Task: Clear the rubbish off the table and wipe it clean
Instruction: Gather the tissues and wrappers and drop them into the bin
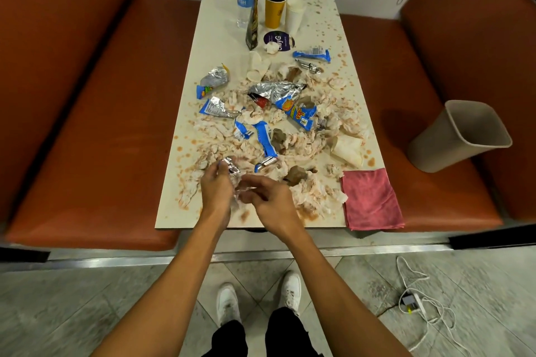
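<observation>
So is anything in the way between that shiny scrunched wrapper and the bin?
Nothing tall. The crumpled silver foil wrapper, pinched in the left hand, would pass over the right hand, stained tissue scraps and the flat pink cloth to reach the tilted beige plastic bin on the orange bench. Lifted, it likely clears them.

Tabletop (220, 38): smooth, matt cream laminate, sauce-spattered.
Snack wrappers (275, 90): crinkled, glossy foil.
Tissues (313, 197): crumpled, stained paper.
Cloth (371, 200): soft, matt pink fabric.
Bin (452, 142): matt beige plastic.

One clear plastic water bottle (244, 0) and one yellow paper cup (274, 13) stand here. One pink cloth (371, 200), one beige bin (458, 136)
</observation>
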Demonstrator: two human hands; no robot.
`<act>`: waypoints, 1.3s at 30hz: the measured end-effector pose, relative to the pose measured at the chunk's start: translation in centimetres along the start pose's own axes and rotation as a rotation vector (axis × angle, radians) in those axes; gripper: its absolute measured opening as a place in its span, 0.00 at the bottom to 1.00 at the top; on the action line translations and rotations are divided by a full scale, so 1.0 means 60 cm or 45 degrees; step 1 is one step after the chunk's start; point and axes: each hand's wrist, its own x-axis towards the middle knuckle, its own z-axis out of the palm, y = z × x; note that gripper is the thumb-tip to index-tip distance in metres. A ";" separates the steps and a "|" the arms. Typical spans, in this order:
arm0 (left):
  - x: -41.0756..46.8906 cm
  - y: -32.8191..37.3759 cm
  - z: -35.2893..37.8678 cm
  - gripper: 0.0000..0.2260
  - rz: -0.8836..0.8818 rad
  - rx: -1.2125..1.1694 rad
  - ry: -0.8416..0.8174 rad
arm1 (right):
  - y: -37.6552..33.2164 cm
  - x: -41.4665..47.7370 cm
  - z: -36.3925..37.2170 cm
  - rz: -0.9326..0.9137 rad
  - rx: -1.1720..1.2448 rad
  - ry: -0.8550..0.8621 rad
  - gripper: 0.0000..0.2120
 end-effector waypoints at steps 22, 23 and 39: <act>-0.008 0.008 -0.064 0.09 0.169 0.376 -0.167 | 0.048 0.014 0.042 -0.121 -0.901 0.074 0.18; -0.011 0.007 -0.064 0.09 0.207 0.437 -0.185 | 0.046 0.012 0.039 -0.108 -0.840 0.106 0.16; -0.042 -0.002 0.005 0.10 0.065 0.313 -0.303 | -0.003 -0.023 0.017 -0.040 0.068 0.435 0.10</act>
